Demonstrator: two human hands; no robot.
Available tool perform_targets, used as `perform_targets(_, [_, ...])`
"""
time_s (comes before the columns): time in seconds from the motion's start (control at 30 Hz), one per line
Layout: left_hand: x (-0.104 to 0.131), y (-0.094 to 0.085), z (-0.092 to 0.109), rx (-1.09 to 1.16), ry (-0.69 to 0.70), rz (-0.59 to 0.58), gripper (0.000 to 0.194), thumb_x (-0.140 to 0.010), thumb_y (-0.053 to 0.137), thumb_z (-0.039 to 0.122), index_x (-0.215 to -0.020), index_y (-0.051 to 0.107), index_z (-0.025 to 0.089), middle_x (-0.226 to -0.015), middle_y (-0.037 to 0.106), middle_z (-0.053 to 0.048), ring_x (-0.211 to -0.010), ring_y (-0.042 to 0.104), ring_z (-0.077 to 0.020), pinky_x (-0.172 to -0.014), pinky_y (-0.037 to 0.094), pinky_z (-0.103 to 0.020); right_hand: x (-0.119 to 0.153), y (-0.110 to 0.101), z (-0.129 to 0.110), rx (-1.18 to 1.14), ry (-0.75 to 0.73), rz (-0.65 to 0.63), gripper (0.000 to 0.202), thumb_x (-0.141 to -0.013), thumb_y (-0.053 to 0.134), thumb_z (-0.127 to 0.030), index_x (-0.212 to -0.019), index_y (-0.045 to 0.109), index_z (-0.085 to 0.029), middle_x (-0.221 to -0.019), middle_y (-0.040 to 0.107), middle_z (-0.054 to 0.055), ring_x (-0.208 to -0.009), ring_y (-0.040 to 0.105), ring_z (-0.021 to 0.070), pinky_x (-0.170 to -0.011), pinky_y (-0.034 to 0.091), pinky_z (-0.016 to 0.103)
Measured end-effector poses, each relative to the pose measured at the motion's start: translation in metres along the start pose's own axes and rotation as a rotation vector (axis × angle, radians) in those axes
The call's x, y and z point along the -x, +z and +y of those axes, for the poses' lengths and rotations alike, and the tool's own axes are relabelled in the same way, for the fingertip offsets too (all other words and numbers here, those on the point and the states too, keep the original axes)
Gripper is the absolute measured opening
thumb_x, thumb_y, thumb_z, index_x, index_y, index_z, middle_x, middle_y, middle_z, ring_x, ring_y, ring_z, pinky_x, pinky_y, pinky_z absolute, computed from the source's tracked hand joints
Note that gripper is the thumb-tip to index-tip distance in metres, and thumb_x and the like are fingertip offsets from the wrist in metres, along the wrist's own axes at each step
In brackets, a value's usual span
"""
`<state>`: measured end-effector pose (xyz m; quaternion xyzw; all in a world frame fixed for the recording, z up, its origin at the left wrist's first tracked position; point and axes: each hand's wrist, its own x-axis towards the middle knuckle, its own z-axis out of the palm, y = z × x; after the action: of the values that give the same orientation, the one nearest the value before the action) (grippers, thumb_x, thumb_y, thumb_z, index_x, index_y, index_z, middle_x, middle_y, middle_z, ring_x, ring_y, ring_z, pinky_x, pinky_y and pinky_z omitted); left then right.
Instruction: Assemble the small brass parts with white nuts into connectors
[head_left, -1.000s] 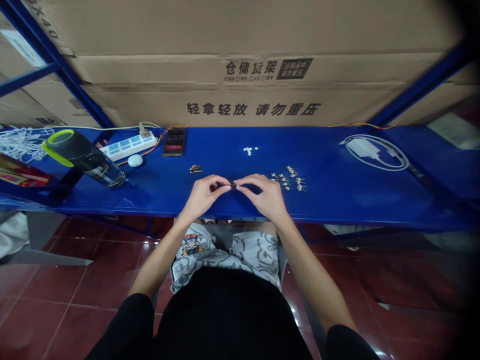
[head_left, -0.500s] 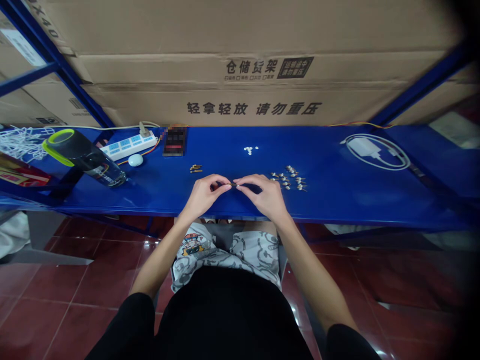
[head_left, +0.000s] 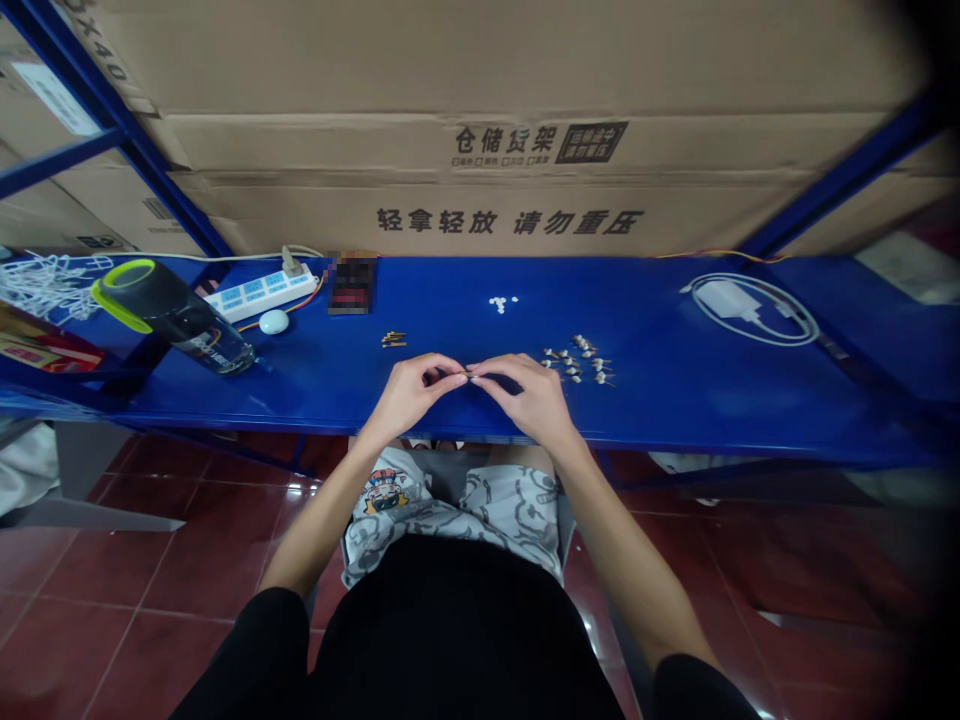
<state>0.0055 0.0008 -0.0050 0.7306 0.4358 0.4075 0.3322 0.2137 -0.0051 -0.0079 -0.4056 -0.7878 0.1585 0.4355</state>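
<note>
Over the front of the blue shelf [head_left: 675,390], my left hand [head_left: 420,390] pinches one end of a small brass-coloured piece [head_left: 469,375]. My right hand [head_left: 529,392] pinches its other end, and the fingertips of both hands nearly meet. Several slim brass-coloured pieces [head_left: 394,340] lie behind my left hand. Small white bits [head_left: 500,303] sit further back, near the middle. Several white-capped pieces with thin metal ends [head_left: 581,358] are scattered just beyond my right hand. The fingers partly hide the held piece.
A dark bottle [head_left: 180,318], a white power strip [head_left: 262,292], a white round object [head_left: 274,321] and a blurred dark item [head_left: 352,285] stand or lie at the left. A coiled white cable with charger [head_left: 731,300] is at the right. Cardboard [head_left: 300,150] walls the back.
The view has shifted slightly. The fingertips have moved a little closer together around the small piece, and less of it shows between them.
</note>
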Motion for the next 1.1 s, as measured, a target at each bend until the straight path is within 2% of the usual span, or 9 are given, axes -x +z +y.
perform_targets(0.23, [0.000,0.000,0.001,0.017,0.014,0.011,0.013,-0.089,0.074,0.035,-0.092,0.076,0.022,-0.089,0.077,0.000,-0.067,0.062,-0.0123,-0.068,0.051,-0.026,0.000,-0.001,-0.001,-0.036,-0.036,-0.004,0.012,-0.094,0.066,-0.029,-0.101,0.075,-0.030,-0.105,0.079,0.001,-0.097,0.074,0.0231,-0.090,0.055,0.042])
perform_targets(0.43, [0.001,0.000,-0.002,0.012,-0.005,0.071,0.020,-0.087,0.075,0.041,-0.092,0.077,0.022,-0.085,0.077,-0.001,-0.067,0.062,-0.0138,-0.065,0.050,-0.027,-0.003,-0.003,-0.002,-0.059,0.058,0.022,0.014,-0.094,0.066,-0.032,-0.102,0.076,-0.030,-0.105,0.079,0.001,-0.097,0.073,0.0234,-0.091,0.057,0.043])
perform_targets(0.9, [0.001,0.001,-0.004,-0.055,0.065,0.031,0.014,-0.086,0.078,0.038,-0.087,0.080,0.024,-0.081,0.076,-0.001,-0.066,0.062,-0.0152,-0.064,0.047,-0.029,-0.003,-0.002,0.002,-0.067,0.011,-0.117,0.012,-0.096,0.064,-0.031,-0.100,0.075,-0.029,-0.104,0.078,0.002,-0.097,0.072,0.0219,-0.090,0.056,0.041])
perform_targets(1.1, [0.000,0.002,-0.010,-0.209,0.083,0.043,0.009,-0.088,0.077,0.033,-0.091,0.079,0.026,-0.085,0.076,-0.001,-0.074,0.063,-0.0174,-0.070,0.049,-0.031,-0.004,0.000,0.005,0.016,0.021,-0.126,0.012,-0.097,0.062,-0.027,-0.098,0.075,-0.027,-0.104,0.079,0.003,-0.098,0.071,0.0228,-0.092,0.054,0.042])
